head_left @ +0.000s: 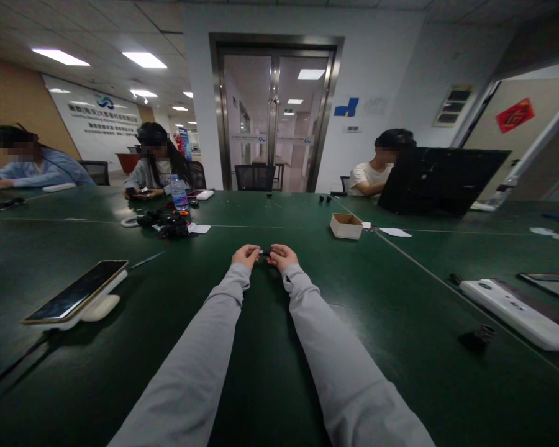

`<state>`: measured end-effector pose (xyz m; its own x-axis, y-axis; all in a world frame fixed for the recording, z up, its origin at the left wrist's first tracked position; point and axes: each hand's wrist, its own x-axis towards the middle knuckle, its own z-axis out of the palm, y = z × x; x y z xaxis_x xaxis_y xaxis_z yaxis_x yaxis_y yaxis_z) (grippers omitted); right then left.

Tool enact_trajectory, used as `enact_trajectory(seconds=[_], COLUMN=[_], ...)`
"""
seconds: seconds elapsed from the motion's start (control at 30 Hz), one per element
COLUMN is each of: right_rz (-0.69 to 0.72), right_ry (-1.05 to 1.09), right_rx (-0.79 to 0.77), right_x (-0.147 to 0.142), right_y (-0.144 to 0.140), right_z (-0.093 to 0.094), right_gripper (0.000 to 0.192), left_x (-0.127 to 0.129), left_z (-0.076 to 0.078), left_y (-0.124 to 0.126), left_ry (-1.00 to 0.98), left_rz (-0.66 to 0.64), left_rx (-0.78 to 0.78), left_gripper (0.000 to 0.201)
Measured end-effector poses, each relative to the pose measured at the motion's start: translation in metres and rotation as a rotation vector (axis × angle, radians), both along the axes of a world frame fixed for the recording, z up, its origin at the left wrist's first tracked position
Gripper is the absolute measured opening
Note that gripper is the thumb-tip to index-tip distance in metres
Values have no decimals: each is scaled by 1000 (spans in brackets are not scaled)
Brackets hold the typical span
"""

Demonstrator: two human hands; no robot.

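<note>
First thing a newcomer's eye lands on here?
Probably the grey sleeves running up the middle of the green table, where the left hand and right hand pinch a small dark object, too small to identify. Next, likely the big black monitor across to the right, then the phone at left.

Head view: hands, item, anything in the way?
Left hand, right hand: both pinching small dark item. Too small to identify. Open box beyond, rightward, apart from hands.
</note>
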<state>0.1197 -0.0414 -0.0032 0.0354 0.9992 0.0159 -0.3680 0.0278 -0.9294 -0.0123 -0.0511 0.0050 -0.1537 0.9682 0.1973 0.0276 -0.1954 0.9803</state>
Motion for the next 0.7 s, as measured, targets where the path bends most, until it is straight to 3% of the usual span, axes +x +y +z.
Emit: enact_trajectory(seconds=[0.37, 0.7], right_rz=[-16, 13], right_ry=[-44, -51], right_rx=[59, 46], right_x=[1, 0], right_y=[4, 2], right_z=[-6, -3], right_gripper=[29, 28], left_x=[-3, -6], left_z=[-3, -11], left_y=[2, 9], left_ry=[56, 27], left_rz=[103, 51], left_rx=[-8, -17], left_gripper=[14, 17])
